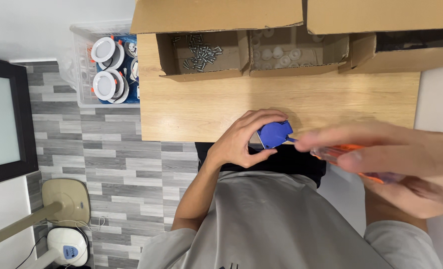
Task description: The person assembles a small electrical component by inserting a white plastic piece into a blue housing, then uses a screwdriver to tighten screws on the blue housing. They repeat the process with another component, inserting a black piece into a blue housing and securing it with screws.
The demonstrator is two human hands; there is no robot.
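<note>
Blue plastic part [275, 134] sits at the near edge of the tabletop [221, 104], half hidden under the left hand [244, 139], whose fingers curl around it and pinch its sides. Its shape is hard to make out. The right hand [405, 159] is blurred and cut off by the frame; its fingers are pressed around an orange screwdriver [351, 154], the tip touching the part.
</note>
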